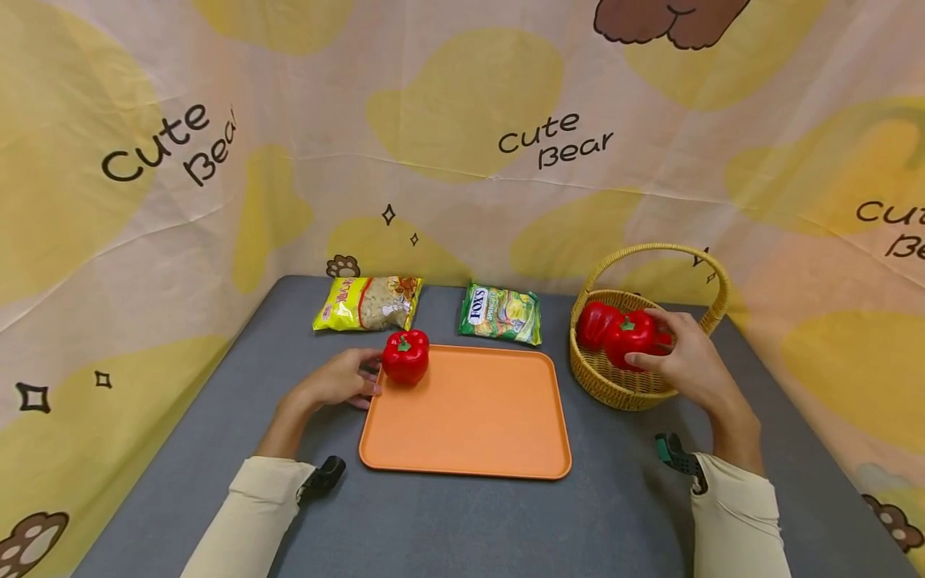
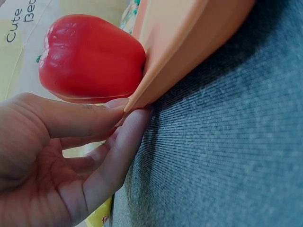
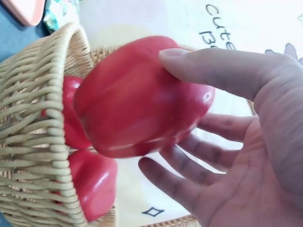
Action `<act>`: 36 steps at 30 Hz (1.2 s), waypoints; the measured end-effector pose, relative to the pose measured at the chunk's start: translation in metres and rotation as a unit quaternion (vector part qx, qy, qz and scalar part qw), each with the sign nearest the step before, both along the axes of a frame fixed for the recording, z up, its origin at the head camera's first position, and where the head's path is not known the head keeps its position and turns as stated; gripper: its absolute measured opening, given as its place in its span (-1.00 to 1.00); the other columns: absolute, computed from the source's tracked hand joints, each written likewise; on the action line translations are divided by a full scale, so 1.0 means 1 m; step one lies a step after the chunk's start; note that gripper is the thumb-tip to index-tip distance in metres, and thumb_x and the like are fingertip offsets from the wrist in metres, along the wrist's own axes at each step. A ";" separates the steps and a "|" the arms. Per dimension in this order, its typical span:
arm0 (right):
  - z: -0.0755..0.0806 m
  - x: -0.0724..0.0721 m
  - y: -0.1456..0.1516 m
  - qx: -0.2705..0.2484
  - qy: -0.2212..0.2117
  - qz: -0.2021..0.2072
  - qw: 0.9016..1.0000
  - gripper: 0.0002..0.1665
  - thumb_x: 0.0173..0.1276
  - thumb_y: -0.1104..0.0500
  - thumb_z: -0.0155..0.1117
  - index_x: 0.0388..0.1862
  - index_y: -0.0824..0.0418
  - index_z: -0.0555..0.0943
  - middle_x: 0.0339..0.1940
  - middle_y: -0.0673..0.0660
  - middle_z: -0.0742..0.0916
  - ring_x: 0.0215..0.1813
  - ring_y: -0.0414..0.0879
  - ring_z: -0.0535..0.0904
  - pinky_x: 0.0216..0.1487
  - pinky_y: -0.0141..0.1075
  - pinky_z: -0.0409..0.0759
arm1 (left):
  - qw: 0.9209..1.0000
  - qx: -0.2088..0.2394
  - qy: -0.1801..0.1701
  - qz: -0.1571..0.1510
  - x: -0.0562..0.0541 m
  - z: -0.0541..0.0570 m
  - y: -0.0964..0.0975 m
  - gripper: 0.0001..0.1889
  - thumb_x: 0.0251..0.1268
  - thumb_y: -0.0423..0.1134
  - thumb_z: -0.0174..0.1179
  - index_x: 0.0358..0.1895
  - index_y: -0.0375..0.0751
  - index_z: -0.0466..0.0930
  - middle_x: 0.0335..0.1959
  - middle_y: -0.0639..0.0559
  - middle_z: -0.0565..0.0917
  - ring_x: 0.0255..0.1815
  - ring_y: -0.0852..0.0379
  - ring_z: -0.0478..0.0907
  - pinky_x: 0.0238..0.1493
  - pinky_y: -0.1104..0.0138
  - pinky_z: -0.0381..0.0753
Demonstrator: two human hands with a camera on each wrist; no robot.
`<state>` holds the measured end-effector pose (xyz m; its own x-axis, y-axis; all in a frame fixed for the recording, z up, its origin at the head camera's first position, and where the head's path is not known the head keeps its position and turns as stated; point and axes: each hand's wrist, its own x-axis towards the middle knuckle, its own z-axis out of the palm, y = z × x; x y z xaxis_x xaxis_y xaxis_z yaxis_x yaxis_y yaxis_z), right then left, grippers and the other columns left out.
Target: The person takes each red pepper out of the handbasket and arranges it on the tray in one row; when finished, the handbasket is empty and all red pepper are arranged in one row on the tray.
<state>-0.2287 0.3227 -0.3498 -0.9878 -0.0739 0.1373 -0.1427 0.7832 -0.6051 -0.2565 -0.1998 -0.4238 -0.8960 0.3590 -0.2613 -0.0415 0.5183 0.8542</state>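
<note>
My right hand grips a red bell pepper between thumb and fingers, over the wicker basket. Behind it, other red peppers lie inside the basket. My left hand pinches the left rim of the orange tray, thumb on top and a finger beneath, as the left wrist view shows. One red bell pepper stands in the tray's far left corner, right beside my left fingers, its green stem up.
Behind the tray lie a yellow snack bag and a green Fox's candy bag. The basket's tall arched handle rises at the right. A printed cloth hangs behind and beside the grey table.
</note>
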 end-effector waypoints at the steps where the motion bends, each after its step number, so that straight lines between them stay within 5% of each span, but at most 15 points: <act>1: 0.001 0.001 -0.001 0.000 0.000 0.002 1.000 0.01 0.35 -0.01 0.52 0.64 0.27 0.28 0.43 0.49 0.39 0.38 0.42 0.33 0.27 0.38 0.46 | 1.000 0.000 0.000 0.000 0.000 0.000 0.000 -0.29 0.39 -0.53 0.24 0.56 -0.58 0.20 0.36 -0.46 0.46 0.05 -0.09 0.69 -0.20 0.16 0.87; 16: 0.015 0.011 -0.021 -0.035 -0.004 0.043 0.998 0.03 0.35 -0.02 0.54 0.69 0.12 0.26 0.46 0.37 0.42 0.42 0.38 0.41 0.34 0.37 0.53 | 1.000 0.002 0.001 0.003 -0.002 -0.004 -0.001 -0.29 0.39 -0.54 0.24 0.56 -0.58 0.20 0.37 -0.47 0.46 0.07 -0.10 0.69 -0.19 0.16 0.87; 21: 0.011 0.007 -0.033 -0.078 -0.003 0.076 0.994 -0.04 0.33 0.09 0.58 0.60 0.23 0.31 0.44 0.33 0.44 0.37 0.34 0.53 0.25 -0.29 0.68 | 1.000 0.007 -0.001 0.000 -0.001 -0.003 -0.001 -0.28 0.39 -0.54 0.25 0.56 -0.60 0.18 0.37 -0.48 0.45 0.09 -0.13 0.68 -0.18 0.14 0.87; 24: 0.006 0.003 -0.043 -0.090 0.003 0.098 0.991 -0.05 0.30 0.14 0.60 0.56 0.29 0.33 0.43 0.32 0.46 0.34 0.32 0.57 0.19 -0.48 0.66 | 1.000 0.007 -0.004 0.006 -0.001 -0.003 -0.002 -0.28 0.39 -0.55 0.25 0.56 -0.58 0.19 0.38 -0.47 0.45 0.08 -0.11 0.69 -0.18 0.15 0.87; 30: -0.004 -0.004 -0.059 -0.071 0.005 0.107 0.992 -0.03 0.27 0.06 0.63 0.56 0.25 0.34 0.41 0.28 0.53 0.24 0.25 0.60 0.23 0.06 0.74 | 1.000 0.018 -0.006 0.002 -0.001 -0.002 -0.001 -0.29 0.40 -0.55 0.23 0.57 -0.58 0.18 0.38 -0.48 0.45 0.05 -0.08 0.69 -0.17 0.15 0.87; 36: -0.016 -0.011 -0.075 -0.093 -0.024 0.123 0.988 0.06 0.20 0.08 0.67 0.57 0.23 0.30 0.45 0.28 0.52 0.32 0.32 0.60 0.28 0.20 0.69 | 1.000 0.027 -0.007 0.001 0.000 -0.002 -0.001 -0.29 0.40 -0.56 0.23 0.57 -0.59 0.18 0.37 -0.48 0.44 0.06 -0.09 0.69 -0.18 0.13 0.87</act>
